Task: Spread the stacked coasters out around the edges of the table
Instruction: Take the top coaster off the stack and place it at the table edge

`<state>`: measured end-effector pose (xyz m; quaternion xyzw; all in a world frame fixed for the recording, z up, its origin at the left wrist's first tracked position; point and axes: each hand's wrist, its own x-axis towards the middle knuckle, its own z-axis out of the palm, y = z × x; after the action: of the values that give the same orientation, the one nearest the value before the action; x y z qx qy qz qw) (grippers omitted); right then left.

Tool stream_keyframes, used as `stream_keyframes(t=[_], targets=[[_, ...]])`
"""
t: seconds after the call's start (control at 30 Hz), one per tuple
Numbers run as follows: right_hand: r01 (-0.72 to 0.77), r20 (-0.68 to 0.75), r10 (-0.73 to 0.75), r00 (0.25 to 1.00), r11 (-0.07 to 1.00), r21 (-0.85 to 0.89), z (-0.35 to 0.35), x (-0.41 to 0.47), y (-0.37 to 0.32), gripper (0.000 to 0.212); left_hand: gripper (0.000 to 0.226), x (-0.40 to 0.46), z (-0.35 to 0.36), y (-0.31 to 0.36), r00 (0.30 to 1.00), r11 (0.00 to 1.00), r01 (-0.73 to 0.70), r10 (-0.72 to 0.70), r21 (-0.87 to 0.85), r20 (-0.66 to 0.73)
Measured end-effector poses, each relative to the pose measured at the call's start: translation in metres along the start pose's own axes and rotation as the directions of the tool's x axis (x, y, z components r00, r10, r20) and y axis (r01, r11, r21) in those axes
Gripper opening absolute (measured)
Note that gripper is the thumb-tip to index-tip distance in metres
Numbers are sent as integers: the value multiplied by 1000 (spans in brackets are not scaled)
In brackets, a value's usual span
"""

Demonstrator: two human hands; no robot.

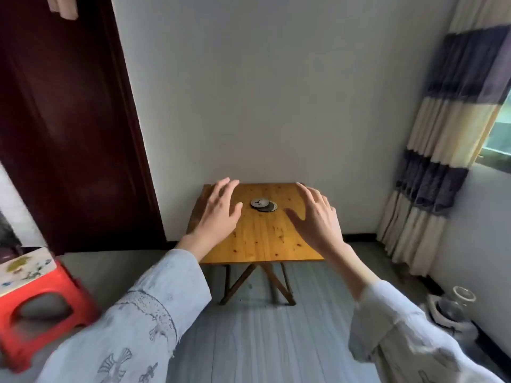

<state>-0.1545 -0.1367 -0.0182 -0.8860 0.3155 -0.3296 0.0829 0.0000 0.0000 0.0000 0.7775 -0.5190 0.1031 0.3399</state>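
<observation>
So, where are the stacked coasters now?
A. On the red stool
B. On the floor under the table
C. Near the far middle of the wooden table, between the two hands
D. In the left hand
C. The coasters lie in a small, slightly offset pile on the wooden table, and the left hand and right hand are open on either side, holding nothing.

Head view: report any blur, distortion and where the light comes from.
Head view: wide-angle bending bows the door and curtain; red stool and sleeve edges are smeared; daylight enters at the window, right; coasters and table stay fairly sharp.
</observation>
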Motion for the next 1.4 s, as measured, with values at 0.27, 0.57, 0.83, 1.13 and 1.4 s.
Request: stream_keyframes(t=[0.27,0.57,0.83,1.13,1.4], targets=[[-144,159,131,978,987,70,94,-1,62,63,40,7,104,-65,989,981,146,-140,-131,55],[-175,233,142,962,976,128,174,93,96,61,34,89,179,-137,962,955,243,-215,-172,168],[-188,271,147,951,973,133,222,165,136,61,34,167,228,-164,949,953,251,-208,-170,236],[-144,377,75,923,977,158,293,253,206,60,33,248,303,-204,919,937,328,-285,-123,273],[-156,535,53,844,977,149,354,306,260,58,34,281,374,-232,836,879,471,-419,-71,354]])
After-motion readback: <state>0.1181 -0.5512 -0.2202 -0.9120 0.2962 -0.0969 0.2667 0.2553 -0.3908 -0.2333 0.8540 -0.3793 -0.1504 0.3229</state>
